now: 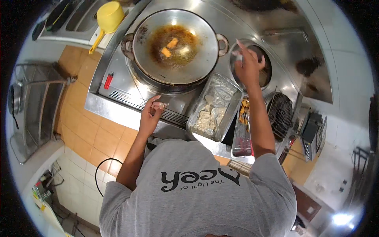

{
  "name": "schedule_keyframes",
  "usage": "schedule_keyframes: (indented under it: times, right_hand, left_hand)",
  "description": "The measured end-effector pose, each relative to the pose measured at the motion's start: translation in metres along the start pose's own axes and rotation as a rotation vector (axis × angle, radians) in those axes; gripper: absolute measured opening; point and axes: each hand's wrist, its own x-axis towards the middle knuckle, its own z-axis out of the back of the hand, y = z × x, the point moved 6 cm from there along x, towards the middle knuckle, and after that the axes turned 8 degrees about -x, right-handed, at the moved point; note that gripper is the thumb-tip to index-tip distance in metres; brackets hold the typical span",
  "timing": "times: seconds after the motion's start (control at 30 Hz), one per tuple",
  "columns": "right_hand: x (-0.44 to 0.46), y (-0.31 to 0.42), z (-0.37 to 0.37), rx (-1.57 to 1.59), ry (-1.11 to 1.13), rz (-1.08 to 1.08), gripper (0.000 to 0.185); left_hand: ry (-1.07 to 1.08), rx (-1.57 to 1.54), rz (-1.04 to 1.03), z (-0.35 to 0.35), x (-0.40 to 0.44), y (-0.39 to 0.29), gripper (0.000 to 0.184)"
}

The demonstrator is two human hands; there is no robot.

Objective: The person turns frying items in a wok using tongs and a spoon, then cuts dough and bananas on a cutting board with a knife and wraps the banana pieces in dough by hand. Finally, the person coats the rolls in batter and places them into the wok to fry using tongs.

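Note:
My left hand [152, 112] hovers over the stove's front edge, just below the wok, its fingers loosely bent and apart with pale batter on the tips; nothing shows in it. My right hand [248, 66] is open above a round dark pan or burner opening [267, 70], fingers spread, with pale smears on some. In the wok [147, 65], two golden pieces [169, 48] and one paler piece [184, 50] lie in bubbling oil. Close to my right forearm are a metal tray of batter [209, 119] and a narrower tray [241, 136] holding orange pieces, partly hidden.
A red lighter [108, 80] lies on the steel stove top at left. Beyond it, a yellow dipper [109, 17] rests by the sink. A dark wire rack [279, 114] stands right of my forearm. Metal shelving [41, 102] is at far left, across the tiled floor.

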Motion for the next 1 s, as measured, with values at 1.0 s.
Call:
schedule_keyframes:
  times: [1.0]
  right_hand:
    - [-0.415,-0.154,0.050,0.093,-0.211,-0.568,0.032]
  left_hand:
    - [0.289,-0.489,0.686,-0.172,-0.072,0.056,0.061]
